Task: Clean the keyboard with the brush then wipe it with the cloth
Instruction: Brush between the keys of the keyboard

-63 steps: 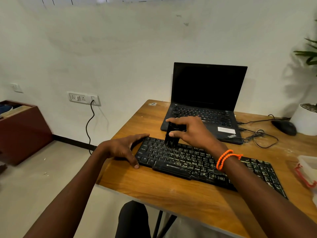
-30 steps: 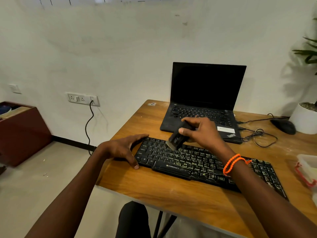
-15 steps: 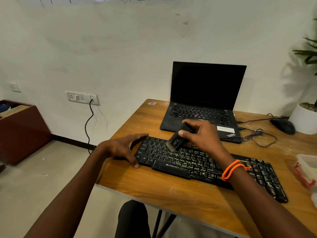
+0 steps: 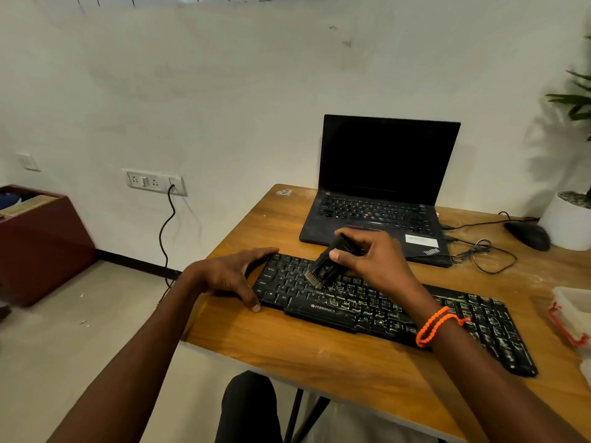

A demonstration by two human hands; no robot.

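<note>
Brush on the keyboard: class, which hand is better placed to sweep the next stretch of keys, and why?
The right hand. It already grips the brush, bristles down on the keyboard near its left end, with unswept keys to the right. The left hand holds the keyboard's left end and looks best kept there to steady it.

I see a wooden table (image 4: 319,353), its top dusty and scuffed. On it lie a black keyboard (image 4: 463,318) near the front edge, an open laptop (image 4: 377,215) behind it, a black mouse (image 4: 528,235) with tangled cables (image 4: 486,251), a white plant pot (image 4: 567,223) — and a clear container (image 4: 572,314) at the right edge.
</note>
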